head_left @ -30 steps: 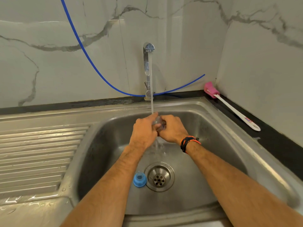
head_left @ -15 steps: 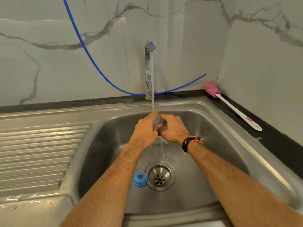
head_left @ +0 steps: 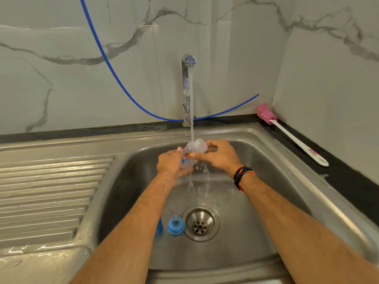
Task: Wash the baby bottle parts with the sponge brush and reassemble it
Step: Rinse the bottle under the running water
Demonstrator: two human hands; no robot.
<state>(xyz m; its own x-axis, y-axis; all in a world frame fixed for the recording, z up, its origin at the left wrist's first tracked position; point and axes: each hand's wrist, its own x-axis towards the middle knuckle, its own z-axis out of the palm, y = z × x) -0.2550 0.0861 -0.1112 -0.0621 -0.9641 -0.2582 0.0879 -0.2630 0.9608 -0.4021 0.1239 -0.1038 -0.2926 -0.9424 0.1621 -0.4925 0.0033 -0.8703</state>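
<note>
A clear baby bottle [head_left: 193, 149] with a small coloured print lies tilted under the running tap water, over the sink. My left hand [head_left: 171, 166] cups its lower end from the left. My right hand [head_left: 220, 155] grips its upper part from the right. On the sink floor beside the drain stands a blue bottle collar with its teat [head_left: 176, 225]. Another blue part [head_left: 159, 229] peeks out from behind my left forearm. The pink sponge brush [head_left: 287, 132] with a white handle lies on the black counter at the back right corner.
The steel sink [head_left: 256, 144] has a round drain [head_left: 200, 222] at its middle. A chrome tap [head_left: 187, 87] stands behind it with water running. A ribbed draining board [head_left: 47, 193] lies to the left. A blue hose [head_left: 114, 76] hangs along the marble wall.
My hands have spread apart a little, and the bottle now shows between them, turned under the stream. Before, they were closed together around it.
</note>
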